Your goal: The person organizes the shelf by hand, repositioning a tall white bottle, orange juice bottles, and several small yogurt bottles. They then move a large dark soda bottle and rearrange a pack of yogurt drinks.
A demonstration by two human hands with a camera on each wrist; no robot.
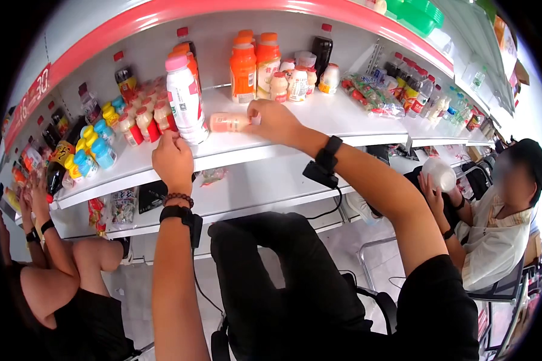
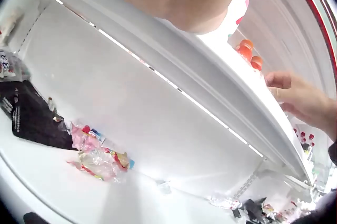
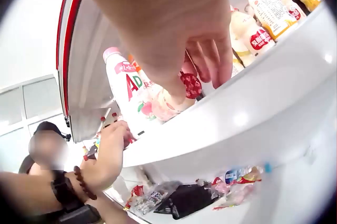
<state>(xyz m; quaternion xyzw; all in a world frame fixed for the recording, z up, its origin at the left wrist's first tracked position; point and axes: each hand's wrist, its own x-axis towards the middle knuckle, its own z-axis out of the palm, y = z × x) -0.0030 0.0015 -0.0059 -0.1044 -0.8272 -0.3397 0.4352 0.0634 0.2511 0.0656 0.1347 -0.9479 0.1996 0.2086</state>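
Note:
On the shelf, a small peach-coloured drink bottle (image 1: 227, 123) lies on its side, blurred in the head view. My right hand (image 1: 276, 123) pinches it at its red-patterned end (image 3: 190, 84), thumb on one side and fingers on the other. A tall white bottle with a pink cap (image 1: 185, 99) stands left of it, reading "AD" in the right wrist view. My left hand (image 1: 173, 159) rests at the shelf's front edge by the tall bottle's base, fingers loosely curled and partly hidden. Small red-wrapped bottles (image 1: 146, 123) stand just beyond its fingertips.
Orange juice bottles (image 1: 244, 69) and small yogurt-drink bottles (image 1: 298, 83) stand behind my right hand. Yellow and blue bottles (image 1: 104, 150) are at left. Bagged snacks (image 1: 373, 96) lie at right. A lower shelf (image 2: 158, 97) holds wrappers. One person sits on each side.

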